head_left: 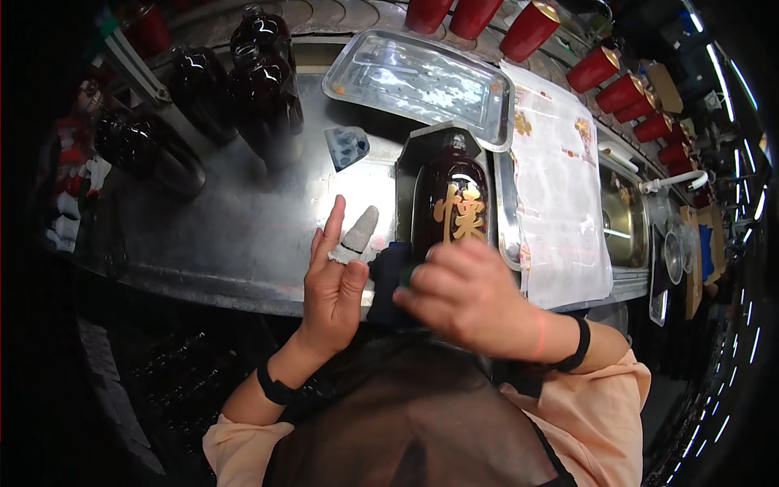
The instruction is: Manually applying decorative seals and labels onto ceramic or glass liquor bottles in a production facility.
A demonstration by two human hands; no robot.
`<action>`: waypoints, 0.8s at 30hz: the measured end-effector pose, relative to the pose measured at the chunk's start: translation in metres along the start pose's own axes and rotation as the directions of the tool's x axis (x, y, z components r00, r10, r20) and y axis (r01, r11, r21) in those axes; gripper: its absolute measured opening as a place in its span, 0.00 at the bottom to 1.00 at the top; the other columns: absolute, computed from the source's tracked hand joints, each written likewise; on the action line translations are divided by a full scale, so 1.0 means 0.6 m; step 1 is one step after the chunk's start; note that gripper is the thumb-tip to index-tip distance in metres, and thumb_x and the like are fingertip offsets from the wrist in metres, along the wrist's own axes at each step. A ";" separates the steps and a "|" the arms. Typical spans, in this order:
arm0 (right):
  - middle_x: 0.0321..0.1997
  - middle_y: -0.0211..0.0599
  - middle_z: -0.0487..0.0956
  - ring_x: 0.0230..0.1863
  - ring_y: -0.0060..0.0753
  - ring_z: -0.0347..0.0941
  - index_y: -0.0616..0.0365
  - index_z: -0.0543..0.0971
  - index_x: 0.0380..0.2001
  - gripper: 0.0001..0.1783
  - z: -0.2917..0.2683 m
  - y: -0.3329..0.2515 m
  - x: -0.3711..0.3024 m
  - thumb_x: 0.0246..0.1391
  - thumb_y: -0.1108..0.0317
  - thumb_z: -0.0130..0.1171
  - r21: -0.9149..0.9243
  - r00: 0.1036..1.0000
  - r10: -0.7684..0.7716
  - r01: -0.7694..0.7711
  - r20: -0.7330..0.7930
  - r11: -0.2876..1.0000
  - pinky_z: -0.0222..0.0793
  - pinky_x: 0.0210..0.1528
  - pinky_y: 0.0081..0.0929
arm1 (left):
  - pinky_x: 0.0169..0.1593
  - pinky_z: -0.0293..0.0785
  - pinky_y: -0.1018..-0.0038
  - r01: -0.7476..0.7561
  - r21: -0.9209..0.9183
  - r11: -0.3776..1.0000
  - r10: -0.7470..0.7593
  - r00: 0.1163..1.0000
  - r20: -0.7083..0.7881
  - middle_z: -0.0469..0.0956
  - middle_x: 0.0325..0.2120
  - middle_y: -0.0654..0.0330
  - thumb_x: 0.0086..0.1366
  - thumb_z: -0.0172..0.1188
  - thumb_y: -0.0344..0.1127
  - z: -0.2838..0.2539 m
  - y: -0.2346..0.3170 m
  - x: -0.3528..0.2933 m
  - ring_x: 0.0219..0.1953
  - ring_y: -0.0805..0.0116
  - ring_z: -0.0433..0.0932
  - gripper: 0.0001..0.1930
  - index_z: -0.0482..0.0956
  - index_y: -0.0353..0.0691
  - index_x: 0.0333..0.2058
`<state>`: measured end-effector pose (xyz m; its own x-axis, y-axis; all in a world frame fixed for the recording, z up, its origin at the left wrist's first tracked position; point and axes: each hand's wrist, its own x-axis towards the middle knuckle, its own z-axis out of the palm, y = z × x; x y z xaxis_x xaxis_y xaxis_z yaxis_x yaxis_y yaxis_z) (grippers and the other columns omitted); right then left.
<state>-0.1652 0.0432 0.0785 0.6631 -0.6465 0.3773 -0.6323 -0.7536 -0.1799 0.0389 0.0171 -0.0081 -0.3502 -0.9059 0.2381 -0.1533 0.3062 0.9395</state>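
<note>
A dark red glass bottle (456, 183) with a large gold decal lies in a dark cradle in front of me, its neck pointing away. My right hand (466, 296) is curled over the bottle's near end, fingers closed. Whatever they grip, if anything, is hidden. To the left of the bottle, my left hand (333, 288) is held up, fingers apart and holding nothing. One of its fingers wears a grey fabric finger cover (361, 230). Dark blue cloth (389, 280) sits between my hands. Beyond my left hand lies a small bluish patterned piece (347, 148).
A shallow metal tray (377, 101) stands behind the bottle. White decal sheets (564, 227) are stacked at right, beside a sink (625, 219) with a tap (677, 183). Dark bottles (264, 89) stand at left on the steel table (243, 268). Red cups (531, 31) line a conveyor behind.
</note>
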 end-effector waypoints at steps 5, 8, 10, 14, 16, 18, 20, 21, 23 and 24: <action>0.33 0.28 0.77 0.33 0.32 0.72 0.53 0.84 0.34 0.17 0.000 -0.031 -0.032 0.34 0.69 0.66 0.152 0.994 0.066 -0.052 -0.087 0.987 0.66 0.32 0.31 | 0.71 0.44 0.55 -0.009 -0.021 1.000 0.011 0.997 0.080 0.60 0.67 0.42 0.75 0.46 0.45 -0.001 -0.003 -0.011 0.67 0.48 0.64 0.26 0.69 0.33 0.63; 0.32 0.28 0.79 0.30 0.33 0.72 0.55 0.85 0.32 0.15 -0.002 -0.032 -0.072 0.34 0.72 0.70 0.061 0.950 0.138 -0.126 -0.281 0.990 0.66 0.31 0.30 | 0.71 0.44 0.55 0.111 -0.152 0.982 -0.082 0.978 0.190 0.64 0.65 0.42 0.73 0.51 0.44 0.010 0.003 -0.018 0.66 0.48 0.66 0.28 0.66 0.30 0.64; 0.32 0.31 0.79 0.30 0.34 0.72 0.56 0.84 0.34 0.16 0.015 -0.061 -0.106 0.35 0.73 0.67 0.216 0.956 0.139 -0.083 -0.260 0.973 0.66 0.26 0.30 | 0.72 0.42 0.54 0.179 -0.300 0.937 -0.131 0.976 0.172 0.67 0.63 0.42 0.71 0.55 0.45 0.024 0.007 -0.020 0.65 0.49 0.68 0.33 0.61 0.28 0.66; 0.31 0.33 0.79 0.29 0.28 0.74 0.60 0.79 0.37 0.16 0.023 -0.069 -0.141 0.44 0.74 0.74 0.652 0.571 0.802 -0.544 -0.174 0.528 0.70 0.31 0.25 | 0.72 0.39 0.51 0.032 -0.008 0.999 -0.030 0.977 0.209 0.64 0.65 0.44 0.66 0.61 0.46 0.029 0.008 -0.014 0.69 0.51 0.61 0.40 0.54 0.30 0.68; 0.32 0.30 0.79 0.31 0.19 0.73 0.60 0.76 0.38 0.14 0.034 -0.066 -0.165 0.51 0.73 0.71 0.758 0.465 0.881 -0.543 -0.087 0.361 0.70 0.34 0.20 | 0.72 0.38 0.50 0.042 0.067 0.997 -0.060 0.949 0.309 0.61 0.67 0.47 0.64 0.64 0.46 0.033 0.025 0.001 0.70 0.50 0.57 0.42 0.54 0.33 0.69; 0.34 0.29 0.78 0.34 0.14 0.72 0.61 0.74 0.39 0.15 0.037 -0.050 -0.186 0.53 0.72 0.70 0.863 0.142 0.983 -0.504 0.119 -0.032 0.69 0.36 0.15 | 0.72 0.38 0.49 -0.013 0.068 0.998 -0.008 0.953 0.304 0.60 0.68 0.49 0.62 0.65 0.46 0.042 0.016 -0.002 0.70 0.49 0.57 0.43 0.54 0.35 0.69; 0.34 0.29 0.78 0.33 0.13 0.71 0.61 0.73 0.39 0.15 0.033 -0.030 -0.189 0.54 0.72 0.69 0.810 0.192 0.981 -0.575 -0.001 0.113 0.68 0.37 0.13 | 0.71 0.38 0.47 0.011 0.063 0.998 -0.029 0.954 0.297 0.58 0.69 0.48 0.64 0.63 0.47 0.041 0.022 0.001 0.71 0.47 0.55 0.39 0.58 0.37 0.68; 0.34 0.28 0.78 0.33 0.13 0.71 0.60 0.73 0.39 0.14 0.025 -0.028 -0.162 0.54 0.72 0.69 0.841 0.243 0.970 -0.520 -0.020 0.148 0.68 0.36 0.13 | 0.71 0.38 0.47 0.002 0.072 0.997 -0.023 0.954 0.299 0.58 0.69 0.48 0.64 0.63 0.47 0.040 0.022 0.008 0.71 0.47 0.55 0.39 0.58 0.37 0.68; 0.33 0.28 0.77 0.33 0.15 0.71 0.61 0.74 0.39 0.14 0.020 -0.017 -0.125 0.52 0.72 0.69 0.792 0.379 0.921 -0.534 -0.088 0.295 0.68 0.36 0.15 | 0.72 0.37 0.48 -0.155 0.223 0.962 0.094 0.961 0.261 0.56 0.69 0.43 0.67 0.58 0.49 0.037 0.036 0.019 0.71 0.49 0.56 0.35 0.61 0.40 0.68; 0.34 0.29 0.77 0.34 0.16 0.71 0.61 0.75 0.39 0.14 0.017 -0.007 -0.100 0.52 0.71 0.69 0.768 0.441 0.894 -0.545 -0.079 0.337 0.68 0.37 0.17 | 0.72 0.37 0.48 -0.160 0.226 0.961 0.097 0.959 0.265 0.56 0.69 0.43 0.67 0.58 0.49 0.040 0.038 0.026 0.71 0.49 0.56 0.35 0.61 0.40 0.68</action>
<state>-0.1985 0.0839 0.0473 -0.3044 -0.9494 0.0772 -0.2666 0.0071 -0.9638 0.0078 0.0173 0.0113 -0.5957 -0.7618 0.2546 -0.3002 0.5051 0.8092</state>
